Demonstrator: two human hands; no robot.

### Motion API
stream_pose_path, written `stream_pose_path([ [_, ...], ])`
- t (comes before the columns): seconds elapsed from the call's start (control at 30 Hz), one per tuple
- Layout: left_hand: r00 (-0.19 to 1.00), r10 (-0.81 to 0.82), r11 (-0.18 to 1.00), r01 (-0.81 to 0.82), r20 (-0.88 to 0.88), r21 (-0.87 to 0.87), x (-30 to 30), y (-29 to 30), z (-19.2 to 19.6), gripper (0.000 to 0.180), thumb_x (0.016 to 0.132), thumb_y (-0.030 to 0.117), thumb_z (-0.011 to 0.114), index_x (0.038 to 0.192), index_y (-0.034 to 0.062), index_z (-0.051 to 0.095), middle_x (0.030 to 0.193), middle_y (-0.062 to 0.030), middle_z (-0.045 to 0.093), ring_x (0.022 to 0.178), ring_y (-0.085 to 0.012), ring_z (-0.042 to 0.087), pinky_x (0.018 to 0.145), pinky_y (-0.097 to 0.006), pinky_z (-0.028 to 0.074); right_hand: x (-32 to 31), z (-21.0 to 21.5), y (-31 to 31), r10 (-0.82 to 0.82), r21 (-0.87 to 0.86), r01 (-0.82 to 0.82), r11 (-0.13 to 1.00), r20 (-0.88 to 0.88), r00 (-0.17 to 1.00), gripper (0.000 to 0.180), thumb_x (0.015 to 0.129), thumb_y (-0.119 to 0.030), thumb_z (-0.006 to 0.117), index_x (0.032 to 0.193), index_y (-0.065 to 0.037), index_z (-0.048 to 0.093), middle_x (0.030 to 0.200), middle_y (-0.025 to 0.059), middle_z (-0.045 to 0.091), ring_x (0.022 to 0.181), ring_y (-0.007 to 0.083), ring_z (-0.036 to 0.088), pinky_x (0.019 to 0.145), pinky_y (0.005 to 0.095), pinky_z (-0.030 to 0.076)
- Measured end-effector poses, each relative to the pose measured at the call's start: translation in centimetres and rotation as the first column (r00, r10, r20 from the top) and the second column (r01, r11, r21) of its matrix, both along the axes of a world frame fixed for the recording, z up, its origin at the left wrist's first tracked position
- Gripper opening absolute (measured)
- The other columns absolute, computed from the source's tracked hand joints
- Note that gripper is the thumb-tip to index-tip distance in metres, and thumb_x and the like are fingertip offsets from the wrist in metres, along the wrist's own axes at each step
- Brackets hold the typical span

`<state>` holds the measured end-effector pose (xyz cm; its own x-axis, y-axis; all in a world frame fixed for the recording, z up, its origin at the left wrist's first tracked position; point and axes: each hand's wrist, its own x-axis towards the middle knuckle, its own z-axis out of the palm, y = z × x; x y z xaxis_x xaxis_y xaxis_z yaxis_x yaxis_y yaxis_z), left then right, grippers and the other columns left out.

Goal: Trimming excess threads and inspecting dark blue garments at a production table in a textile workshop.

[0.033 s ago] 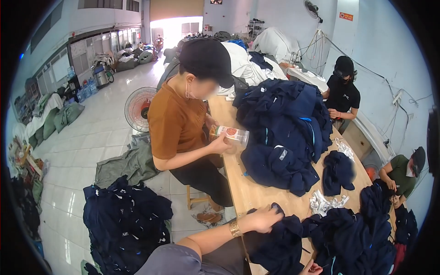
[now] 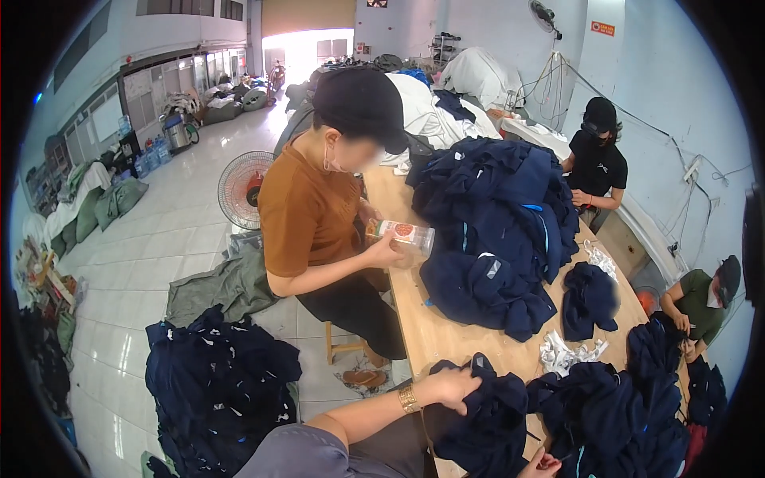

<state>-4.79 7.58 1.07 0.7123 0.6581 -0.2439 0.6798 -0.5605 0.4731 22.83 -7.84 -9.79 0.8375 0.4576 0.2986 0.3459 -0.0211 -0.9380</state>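
Directly under my left hand, fingers closed on it, lies the crumpled navy fabric garment; my right hand pinches its lower edge.

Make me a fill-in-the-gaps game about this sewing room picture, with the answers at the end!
1. The left hand rests on a dark ____ garment at the near end of the wooden table.
2. The left wrist wears a ____-coloured bracelet.
3. The person in the brown shirt sits on a stool and holds a clear ____.
4. A round electric ____ stands on the white floor behind that person.

Missing words: blue; gold; container; fan
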Motion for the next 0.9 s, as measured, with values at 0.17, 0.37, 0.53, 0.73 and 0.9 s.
stream_pose_path([
  [0.17, 0.935, 0.349, 0.932, -0.353, 0.062, 0.082, 1.5, -1.1, -6.7, 0.072, 0.079, 0.062, 0.048, 0.117, 0.0012, 0.045, 0.118, -0.0329, 0.044, 0.091, -0.0440, 0.057, 0.074, -0.046, 0.050, -0.2, -2.6, 5.3, 0.202, -0.190, -0.160, 0.969, 0.227, 0.953, 0.042, 0.069, -0.016, 0.074, 0.089, -0.001, 0.041, 0.080, 0.0086, 0.048, 0.070, 0.0166, 0.048, 0.063, 0.0279, 0.040],
  [0.37, 0.922, 0.338, 0.928, -0.360, 0.192, 0.097, 1.3, -0.3, -8.0, 0.027, 0.072, 0.011, 0.061, 0.097, 0.0061, 0.051, 0.099, -0.0213, 0.048, 0.088, -0.0390, 0.055, 0.072, -0.044, 0.048, -2.8, -2.1, 7.2, 0.514, -0.459, -0.439, 0.773, 0.047, 0.856, 0.037, 0.070, -0.011, 0.070, 0.093, 0.000, 0.043, 0.080, 0.0103, 0.048, 0.070, 0.0200, 0.048, 0.065, 0.0309, 0.041],
  [0.53, 0.589, 0.284, 0.842, -0.531, 0.757, 0.098, 1.1, 2.1, -2.8, 0.018, 0.067, 0.003, 0.059, 0.082, 0.0053, 0.049, 0.089, -0.0146, 0.046, 0.083, -0.0320, 0.051, 0.072, -0.036, 0.044, 0.6, 0.6, 6.8, 0.377, -0.226, -0.316, 0.921, 0.319, 0.870, 0.024, 0.065, 0.011, 0.045, 0.084, -0.001, 0.043, 0.075, 0.0051, 0.042, 0.068, 0.0147, 0.043, 0.065, 0.0234, 0.039],
  [0.73, 0.300, -0.193, 0.765, -0.549, 0.934, 0.335, -0.1, -0.5, 5.5, 0.031, 0.062, 0.000, 0.068, 0.084, 0.0079, 0.049, 0.100, -0.0112, 0.045, 0.104, -0.0305, 0.049, 0.086, -0.036, 0.041, 1.1, 13.8, 2.1, -0.432, 0.417, 0.205, 0.885, 0.577, 0.693, 0.016, 0.071, 0.012, 0.048, 0.070, -0.001, 0.039, 0.085, 0.0083, 0.051, 0.071, 0.0183, 0.047, 0.068, 0.0262, 0.038],
  [0.9, 0.425, -0.069, 0.856, -0.440, 0.903, 0.273, 0.1, 0.1, 0.1, 0.025, 0.063, 0.003, 0.066, 0.080, 0.0075, 0.048, 0.100, -0.0120, 0.047, 0.112, -0.0336, 0.048, 0.091, -0.041, 0.040, 3.5, 8.4, -2.7, -0.314, 0.349, 0.092, 0.932, 0.656, 0.686, 0.017, 0.074, 0.010, 0.057, 0.078, -0.003, 0.046, 0.084, 0.0057, 0.049, 0.074, 0.0170, 0.047, 0.074, 0.0263, 0.040],
])
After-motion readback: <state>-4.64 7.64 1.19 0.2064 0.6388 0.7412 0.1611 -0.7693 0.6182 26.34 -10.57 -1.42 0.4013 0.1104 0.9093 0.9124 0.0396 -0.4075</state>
